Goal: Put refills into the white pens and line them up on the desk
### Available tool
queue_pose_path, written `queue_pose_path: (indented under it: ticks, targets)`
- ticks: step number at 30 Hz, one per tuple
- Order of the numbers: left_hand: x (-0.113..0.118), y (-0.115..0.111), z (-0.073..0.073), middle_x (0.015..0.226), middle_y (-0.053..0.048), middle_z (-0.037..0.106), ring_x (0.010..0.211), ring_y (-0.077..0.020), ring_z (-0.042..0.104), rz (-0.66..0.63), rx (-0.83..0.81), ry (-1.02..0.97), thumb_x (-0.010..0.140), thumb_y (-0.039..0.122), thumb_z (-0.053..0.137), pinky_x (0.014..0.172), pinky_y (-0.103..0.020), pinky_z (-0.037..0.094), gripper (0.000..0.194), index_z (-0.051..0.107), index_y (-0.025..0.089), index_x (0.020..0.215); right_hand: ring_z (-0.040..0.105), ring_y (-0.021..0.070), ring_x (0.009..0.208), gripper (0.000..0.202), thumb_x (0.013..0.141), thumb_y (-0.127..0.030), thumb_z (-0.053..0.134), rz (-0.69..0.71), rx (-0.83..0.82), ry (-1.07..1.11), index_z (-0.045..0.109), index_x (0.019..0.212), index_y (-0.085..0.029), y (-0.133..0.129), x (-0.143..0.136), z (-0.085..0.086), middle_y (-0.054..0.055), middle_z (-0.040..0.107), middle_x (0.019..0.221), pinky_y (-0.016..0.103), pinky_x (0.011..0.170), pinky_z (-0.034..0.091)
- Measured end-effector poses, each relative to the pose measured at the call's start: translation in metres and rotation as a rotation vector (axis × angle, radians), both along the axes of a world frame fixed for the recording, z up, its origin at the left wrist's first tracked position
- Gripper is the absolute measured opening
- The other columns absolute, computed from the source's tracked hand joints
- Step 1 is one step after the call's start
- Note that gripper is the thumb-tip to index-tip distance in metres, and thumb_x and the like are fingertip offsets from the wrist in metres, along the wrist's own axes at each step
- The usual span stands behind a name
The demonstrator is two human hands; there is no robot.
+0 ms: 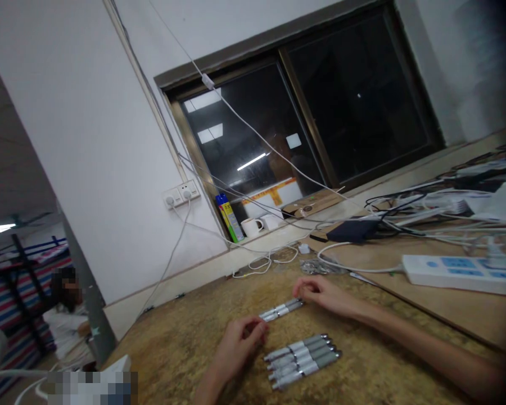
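A small row of grey and white pens (281, 310) lies on the brown tabletop between my two hands. My left hand (241, 342) is at its left end, fingers curled and the tips against the pens. At the other end, my right hand (322, 293) has its fingers bent round, with the fingertips close at the pen tops; the exact contact there is partly hidden. Nearer to me, a second group of several similar pens (302, 360) lies side by side, their dark tips pointing right. Neither hand touches that group.
A white power strip (459, 273) and tangled cables (421, 211) lie at the right, by a dark blue box (352, 230). A clear plastic bag (322, 266) sits behind my right hand. On the sill stand a mug (252, 226) and spray can (230, 218). A person (67, 320) is at far left.
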State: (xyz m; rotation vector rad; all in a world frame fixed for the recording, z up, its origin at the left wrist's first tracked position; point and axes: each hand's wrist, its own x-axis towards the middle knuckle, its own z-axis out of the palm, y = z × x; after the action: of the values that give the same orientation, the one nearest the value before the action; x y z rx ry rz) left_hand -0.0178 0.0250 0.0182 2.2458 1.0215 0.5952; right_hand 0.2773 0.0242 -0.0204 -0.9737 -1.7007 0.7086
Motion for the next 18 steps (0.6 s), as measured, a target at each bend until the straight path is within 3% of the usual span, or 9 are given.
queue_pose_path:
  ticks: [4, 9, 12, 15, 18]
  targets:
    - [-0.004, 0.0, 0.002, 0.086, -0.005, 0.073, 0.08, -0.0195, 0.062, 0.033, 0.068, 0.014, 0.097, 0.055, 0.052, 0.072, -0.027, 0.042, 0.045, 0.074, 0.016, 0.101, 0.041, 0.0148, 0.06, 0.024, 0.089, -0.035, 0.054, -0.003, -0.01, 0.015, 0.07, 0.091, -0.017, -0.006, -0.007, 0.003, -0.003, 0.044, 0.061, 0.027, 0.059, 0.028]
    - [-0.008, 0.0, -0.002, 0.088, -0.005, 0.074, 0.08, -0.0205, 0.063, 0.128, 0.148, -0.016, 0.099, 0.053, 0.047, 0.073, -0.028, 0.042, 0.044, 0.073, 0.018, 0.106, 0.039, 0.0153, 0.059, 0.031, 0.093, -0.039, 0.051, -0.085, -0.018, -0.012, 0.064, 0.115, -0.021, -0.015, -0.012, 0.005, -0.006, 0.036, 0.06, 0.027, 0.057, 0.028]
    - [-0.006, 0.002, -0.006, 0.073, -0.001, 0.068, 0.07, -0.02, 0.06, 0.179, 0.182, -0.06, 0.1, 0.051, 0.043, 0.068, -0.029, 0.042, 0.045, 0.067, 0.018, 0.118, 0.046, 0.0156, 0.064, 0.034, 0.093, -0.034, 0.05, -0.029, 0.008, -0.021, 0.059, 0.124, -0.021, -0.02, -0.014, 0.006, -0.004, 0.047, 0.069, 0.027, 0.06, 0.035]
    - [-0.005, 0.005, -0.008, 0.059, 0.003, 0.054, 0.06, -0.0201, 0.054, 0.291, 0.26, -0.056, 0.101, 0.045, 0.038, 0.063, -0.029, 0.04, 0.044, 0.062, 0.017, 0.124, 0.056, 0.0158, 0.072, 0.051, 0.084, -0.027, 0.062, 0.045, 0.046, -0.024, 0.051, 0.134, -0.021, -0.023, -0.015, 0.009, 0.001, 0.061, 0.088, 0.028, 0.069, 0.044]
    - [-0.003, 0.009, -0.012, 0.073, -0.001, 0.062, 0.072, -0.022, 0.06, 0.276, 0.312, -0.082, 0.102, 0.036, 0.034, 0.075, -0.034, 0.046, 0.042, 0.054, 0.017, 0.134, 0.051, 0.0162, 0.057, 0.035, 0.093, -0.027, 0.049, -0.116, 0.002, -0.115, 0.058, 0.126, -0.019, -0.022, -0.009, 0.01, -0.005, 0.052, 0.061, 0.028, 0.062, 0.042]
